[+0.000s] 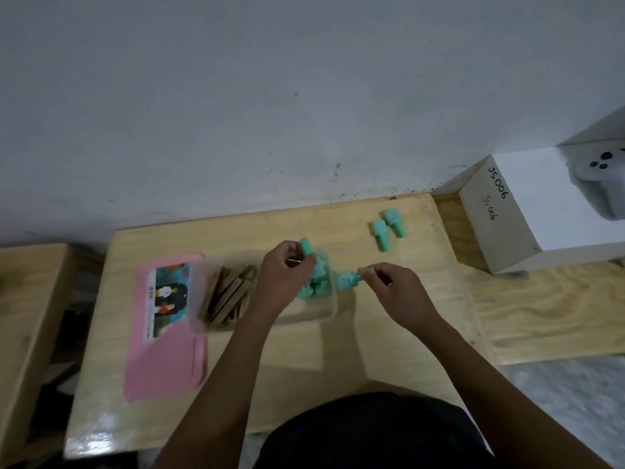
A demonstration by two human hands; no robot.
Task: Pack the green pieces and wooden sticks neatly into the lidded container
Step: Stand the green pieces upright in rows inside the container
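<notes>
Setup: light wood counter (372, 350) against a grey wall (236, 96). The clear container (333, 311) sits mid-counter, open.

Contents: wooden sticks (225, 296) are stacked in its 9 o'clock half, lying roughly on the 1-to-7 o'clock line. The packed green pieces (318, 286) are heaped in the 3 o'clock half.

The left hand (285, 279) is over the middle of the container, grip clamped on the first green piece (306, 247), held at 12 o'clock of the heap by the far wall.

The right hand (397, 292) is at 3 o'clock of the container, outside its wall. Grip: thumb and fingertips pinched on the second green piece (348, 279), just beside the rim; cannot tell if it touches.

Two loose green pieces (380, 233) lie side by side on the counter at 1 o'clock, well apart from the container.

The pink lid (165, 370) lies flat at 8 o'clock, bearing a picture label (167, 299); the container's 9 o'clock end overlaps it.

A white box (500, 231) marked "JS006" sits at 2 o'clock beyond the counter corner, with a white controller (605, 184) on top
</notes>
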